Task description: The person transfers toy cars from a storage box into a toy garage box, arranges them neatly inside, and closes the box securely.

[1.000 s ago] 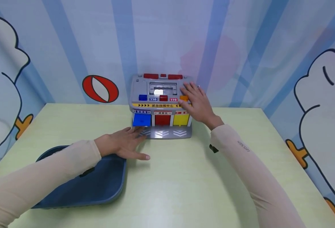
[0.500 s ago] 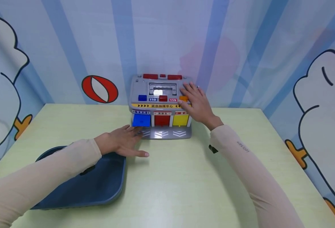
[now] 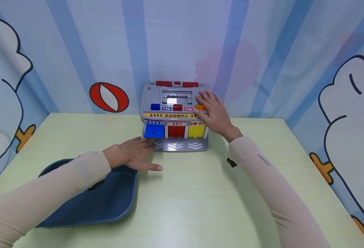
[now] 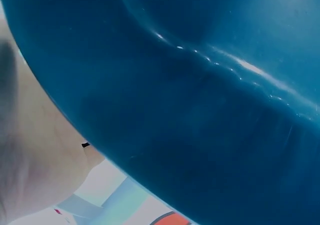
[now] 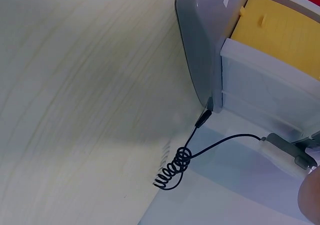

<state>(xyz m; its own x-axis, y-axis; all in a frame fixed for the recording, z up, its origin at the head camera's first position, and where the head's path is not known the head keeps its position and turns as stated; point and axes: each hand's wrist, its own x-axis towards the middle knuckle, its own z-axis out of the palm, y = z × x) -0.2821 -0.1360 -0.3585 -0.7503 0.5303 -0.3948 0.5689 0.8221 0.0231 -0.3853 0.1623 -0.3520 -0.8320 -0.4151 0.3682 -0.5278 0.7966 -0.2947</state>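
A grey toy emergency station [image 3: 151, 93] stands at the back of the table, with a blue door [image 3: 154, 131], a red door [image 3: 176, 131] and a yellow door [image 3: 196, 131] along its front. The blue door is swung up and outward; the red and yellow ones hang down. My left hand [image 3: 134, 153] reaches in from the left, fingers extended, its fingertips over the ramp and partly hidden beneath the blue door. On the station's top right corner rests my right hand [image 3: 214, 112], fingers straight, beside the orange button [image 3: 200, 107].
A dark blue bin [image 3: 120, 196] sits at left under my left forearm; its wall [image 4: 150, 110] fills the left wrist view. A coiled black cord [image 5: 175, 167] with a small handset [image 5: 290, 152] hangs by the station's right side. A striped curtain [image 3: 182, 41] stands behind.
My left hand has drawn back slightly to the left, its thumb a little higher. The right hand, the station and the raised blue door stay as they were.
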